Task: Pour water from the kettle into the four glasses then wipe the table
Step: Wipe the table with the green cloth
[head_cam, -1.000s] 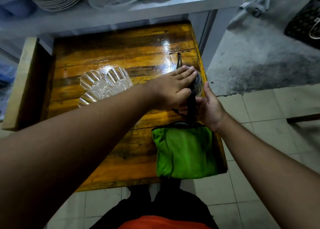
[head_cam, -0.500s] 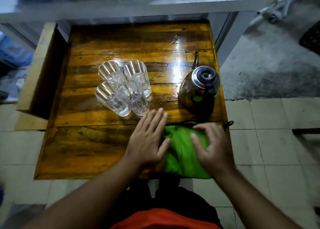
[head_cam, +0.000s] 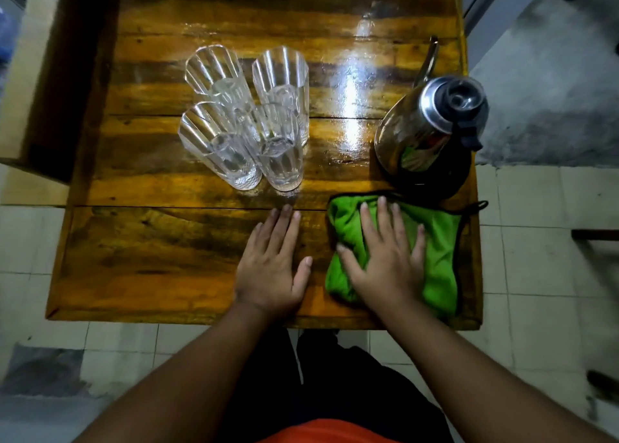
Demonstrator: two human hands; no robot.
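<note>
- the left hand (head_cam: 270, 268) is lying flat on the wooden counter (head_cam: 150, 248), palm down, fingers stretched out and close together, gripping nothing; it is sitting just left of the green cloth (head_cam: 438, 251) without touching it.
- the right hand (head_cam: 385, 258) is pressing palm down on the green cloth, fingers spread wide across the fabric, flat rather than curled round it (so it is resting on the cloth, not gripping it).
- the green cloth is lying bunched and folded at the near right corner of the counter, its dark edging and a small loop showing along the far and right sides.
- the kettle (head_cam: 425, 131) is standing upright on the right side of the counter, just beyond the cloth, its steel body reflecting some green, its dark lid on top and its thin spout pointing away from the person.
- the four glasses (head_cam: 244, 117) are standing upright in a tight two-by-two cluster left of the middle of the counter, touching or nearly touching each other, well apart from the kettle.
- the glasses are clear and ribbed; whether water is sitting in them i cannot tell from this angle.
- the counter's surface is shining with a bright glare between the glasses and the kettle.
- the person is standing at the near edge of the counter, both bare forearms reaching forward, with a tiled floor (head_cam: 536, 275) showing around it.
</note>
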